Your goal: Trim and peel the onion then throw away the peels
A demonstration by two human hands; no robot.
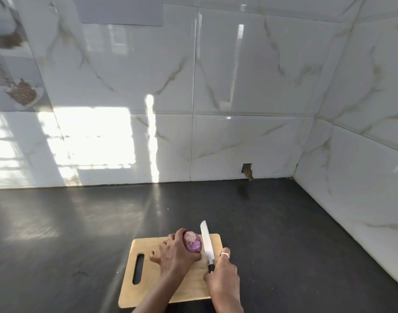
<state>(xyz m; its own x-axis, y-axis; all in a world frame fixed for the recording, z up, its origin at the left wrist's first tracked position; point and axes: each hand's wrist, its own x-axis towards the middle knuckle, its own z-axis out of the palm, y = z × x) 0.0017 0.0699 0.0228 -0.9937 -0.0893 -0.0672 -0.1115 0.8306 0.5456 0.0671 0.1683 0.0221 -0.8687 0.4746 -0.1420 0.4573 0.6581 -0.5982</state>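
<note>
The left hand [174, 253] grips the onion [192, 243] on the board [148, 288] near the counter's [57, 233] front edge. The right hand [224, 275] grips the knife [207, 242], its blade just right of the onion.

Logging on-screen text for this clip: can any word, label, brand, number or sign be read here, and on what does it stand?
No text can be read in this view.
knife: no legible brand mark on the blade.
red onion: no sticker.
wooden cutting board: plain.
picture tiles on the left wall: printed food images, no letters visible.
grey panel high on the wall: blank.
</note>
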